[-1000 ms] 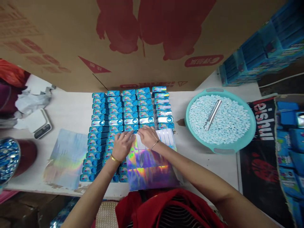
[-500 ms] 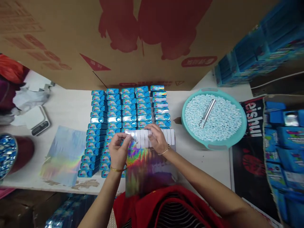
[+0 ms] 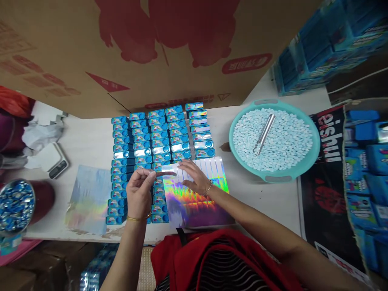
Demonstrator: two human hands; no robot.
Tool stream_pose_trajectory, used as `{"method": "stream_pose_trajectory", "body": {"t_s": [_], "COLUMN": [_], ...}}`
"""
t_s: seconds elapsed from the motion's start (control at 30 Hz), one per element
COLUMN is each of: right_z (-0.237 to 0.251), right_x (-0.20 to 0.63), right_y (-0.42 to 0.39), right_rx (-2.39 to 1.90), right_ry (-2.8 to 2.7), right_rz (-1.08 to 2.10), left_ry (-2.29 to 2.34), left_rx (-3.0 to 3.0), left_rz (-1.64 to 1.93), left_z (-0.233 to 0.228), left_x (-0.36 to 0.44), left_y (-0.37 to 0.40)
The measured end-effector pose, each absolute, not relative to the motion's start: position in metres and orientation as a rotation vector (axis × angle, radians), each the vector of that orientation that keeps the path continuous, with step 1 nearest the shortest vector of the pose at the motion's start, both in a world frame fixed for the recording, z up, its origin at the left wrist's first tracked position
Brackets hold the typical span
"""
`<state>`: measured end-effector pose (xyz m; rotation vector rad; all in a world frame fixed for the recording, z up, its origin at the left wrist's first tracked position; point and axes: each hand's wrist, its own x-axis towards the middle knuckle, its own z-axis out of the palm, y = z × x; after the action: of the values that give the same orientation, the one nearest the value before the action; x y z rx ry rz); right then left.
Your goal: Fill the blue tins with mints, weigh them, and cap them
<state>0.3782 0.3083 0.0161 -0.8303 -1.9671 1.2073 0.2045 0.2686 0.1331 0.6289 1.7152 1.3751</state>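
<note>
My left hand pinches one end of a narrow sticker strip, which stretches sideways to the top left of a shiny rainbow sticker sheet. Whether the strip's far end still touches the sheet I cannot tell. My right hand lies palm down on the upper part of the sheet, its fingers stretched out and apart. Pale strips run in a row along the sheet's top edge. Behind and left of the sheet stand rows of small blue tins; the sheet covers some of them.
A turquoise basin of pale blue tablets with a metal scoop stands right. A large cardboard box walls the back. At left are another shiny sheet, a small scale and a tub of small blue shiny pieces.
My left hand has moved left and slightly down, drawing the strip out from the sheet's corner. My right hand has shifted slightly left. The camera view has turned a little.
</note>
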Motion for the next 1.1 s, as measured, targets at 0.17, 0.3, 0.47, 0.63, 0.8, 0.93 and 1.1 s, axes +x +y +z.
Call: {"method": "stream_pose_trajectory", "body": {"t_s": [0.17, 0.3, 0.47, 0.63, 0.8, 0.93, 1.1], "right_z": [0.051, 0.057, 0.041, 0.030, 0.030, 0.038, 0.024], "right_x": [0.380, 0.390, 0.415, 0.423, 0.424, 0.423, 0.422], "right_y": [0.306, 0.301, 0.305, 0.309, 0.307, 0.305, 0.297], "right_rx": [-0.952, -1.230, -1.540, -1.825, -1.762, -1.660, -1.340], "right_ry": [-1.610, -1.541, -1.825, -2.224, -2.199, -2.197, -2.533], "right_rz": [1.418, 1.387, 1.142, 0.772, 0.754, 0.735, 0.626], "left_ry": [1.650, 1.650, 1.797, 2.172, 2.313, 2.226, 2.163], "left_rx": [0.423, 0.456, 0.913, 1.621, 1.713, 1.804, 1.841], "left_rz": [1.319, 1.193, 0.948, 0.479, 0.409, 0.324, 0.229], "left_z": [0.113, 0.077, 0.040, 0.027, 0.029, 0.032, 0.033], "left_x": [0.216, 0.232, 0.254, 0.264, 0.235, 0.196, 0.185], "left_y": [0.280, 0.286, 0.289, 0.287, 0.284, 0.279, 0.277]}}
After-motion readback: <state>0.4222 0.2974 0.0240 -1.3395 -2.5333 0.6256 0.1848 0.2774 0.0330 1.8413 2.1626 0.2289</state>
